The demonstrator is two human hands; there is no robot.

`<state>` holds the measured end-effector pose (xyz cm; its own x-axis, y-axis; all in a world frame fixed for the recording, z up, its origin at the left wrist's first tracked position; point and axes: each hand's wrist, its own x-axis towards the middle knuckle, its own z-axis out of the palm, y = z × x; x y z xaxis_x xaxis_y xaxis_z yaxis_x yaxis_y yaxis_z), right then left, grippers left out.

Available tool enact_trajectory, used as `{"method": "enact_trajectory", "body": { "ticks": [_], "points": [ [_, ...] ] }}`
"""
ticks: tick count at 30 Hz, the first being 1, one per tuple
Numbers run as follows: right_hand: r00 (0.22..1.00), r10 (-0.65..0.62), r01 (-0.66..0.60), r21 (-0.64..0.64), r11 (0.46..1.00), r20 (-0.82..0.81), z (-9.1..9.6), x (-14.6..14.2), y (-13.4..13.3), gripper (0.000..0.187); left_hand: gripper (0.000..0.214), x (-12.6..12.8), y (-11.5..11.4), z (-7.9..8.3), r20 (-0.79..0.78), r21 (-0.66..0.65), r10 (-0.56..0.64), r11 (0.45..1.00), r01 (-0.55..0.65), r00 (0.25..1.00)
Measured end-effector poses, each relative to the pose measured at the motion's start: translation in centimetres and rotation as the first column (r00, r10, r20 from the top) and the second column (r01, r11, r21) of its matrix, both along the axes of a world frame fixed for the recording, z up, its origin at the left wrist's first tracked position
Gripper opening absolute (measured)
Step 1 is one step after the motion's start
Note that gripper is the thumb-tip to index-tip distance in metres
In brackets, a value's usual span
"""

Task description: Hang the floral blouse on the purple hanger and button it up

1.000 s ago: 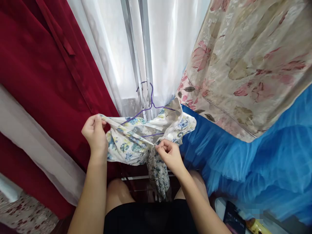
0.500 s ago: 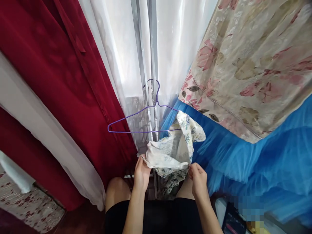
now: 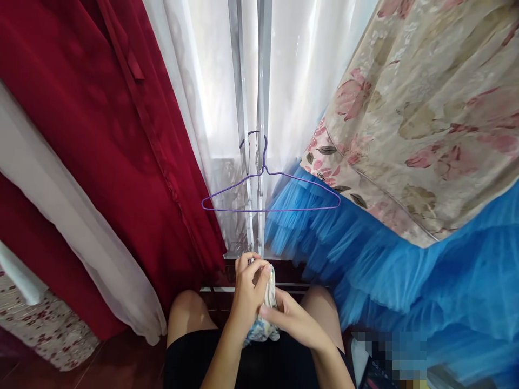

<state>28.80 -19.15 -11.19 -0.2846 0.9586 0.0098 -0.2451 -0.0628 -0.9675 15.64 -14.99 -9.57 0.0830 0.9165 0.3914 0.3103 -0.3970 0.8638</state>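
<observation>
**Printed top is off the hanger, now bunched up in both hands**

So, half a second ago this floral garment (image 3: pixel 263 330) was still hooked over one end of the purple hanger (image 3: pixel 279 210), with its other side pulled free. Now the hanger is bare, up above the hands and well apart from them, against the pale metal poles (image 3: pixel 265 54). I'd say the unhooking part is over, since nothing but the hands seems to be carrying the cloth.

The garment has gone from stretched wide to a narrow bundle. It sits between the hands and hangs just below them, over the black clothing (image 3: pixel 292 362) on the lap.

Left hand (image 3: pixel 249 283) first: fingers curled, thumb pinching down on the top end of the bundle, so pretty much closed around cloth. Right hand (image 3: pixel 290 319) is just beside it, a bit lower, half curled, thumb lying against the fabric. Its fingers go behind, so I can't tell how tight that one is.

Red fabric (image 3: pixel 101 162) is off past the left hand, blue tulle (image 3: pixel 377 259) past the right.
</observation>
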Motion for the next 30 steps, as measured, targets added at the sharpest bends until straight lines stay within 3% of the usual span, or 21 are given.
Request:
{"method": "enact_trajectory", "body": {
  "ticks": [3, 6, 10, 14, 16, 18, 20, 23, 26, 30],
  "points": [
    [0.990, 0.134, -0.132, -0.031, 0.991, 0.046, 0.6, 0.5, 0.2, 0.038, 0.031, -1.9, 0.3, -1.0, 0.150, -0.188, -0.248, 0.943, 0.274, 0.957],
    [0.999, 0.016, -0.013, -0.068, 0.998, 0.034, 2.2, 2.5, 0.9, 0.037, 0.034, -3.8, -0.5, -1.9, 0.193, -0.297, -0.424, 0.834, 0.465, 0.885],
    [0.989, -0.104, 0.103, 0.009, 0.995, 0.106, 5.5, 6.0, 1.7, 0.033, 0.025, -6.3, -1.1, -3.1, 0.008, -0.339, -0.473, 0.828, 0.447, 0.881],
    [0.941, 0.018, -0.057, 0.104, 0.993, 0.339, 8.3, 7.3, 1.9, 0.027, 0.011, -9.9, 0.4, -3.6, -0.253, -0.173, -0.283, 0.954, 0.244, 0.925],
    [0.886, 0.070, -0.146, 0.131, 0.981, 0.459, 9.4, 7.4, 2.1, 0.018, 0.013, -12.0, 1.7, -3.4, -0.368, -0.156, -0.260, 0.964, 0.216, 0.893],
    [0.827, 0.055, -0.179, 0.169, 0.969, 0.559, 10.2, 7.6, 2.7, 0.013, 0.019, -14.2, 2.9, -2.9, -0.446, -0.201, -0.322, 0.945, 0.257, 0.835],
    [0.775, -0.023, -0.167, 0.240, 0.956, 0.631, 10.9, 8.0, 4.0, 0.016, 0.021, -16.2, 4.3, -1.9, -0.525, -0.212, -0.342, 0.940, 0.269, 0.779],
    [0.718, -0.217, -0.093, 0.399, 0.912, 0.661, 11.3, 8.7, 7.1, 0.031, 0.016, -18.8, 6.7, 0.7, -0.704, -0.102, -0.202, 0.977, 0.185, 0.681],
    [0.651, -0.362, -0.057, 0.519, 0.853, 0.667, 10.8, 8.7, 10.6, 0.048, 0.030, -20.6, 9.9, 4.8, -0.801, 0.104, 0.043, 0.992, 0.067, 0.597],
    [0.503, -0.491, -0.062, 0.597, 0.800, 0.711, 9.8, 7.9, 13.9, 0.051, 0.036, -21.3, 13.4, 10.5, -0.794, 0.341, 0.275, 0.940, 0.023, 0.542]
  ]
}}
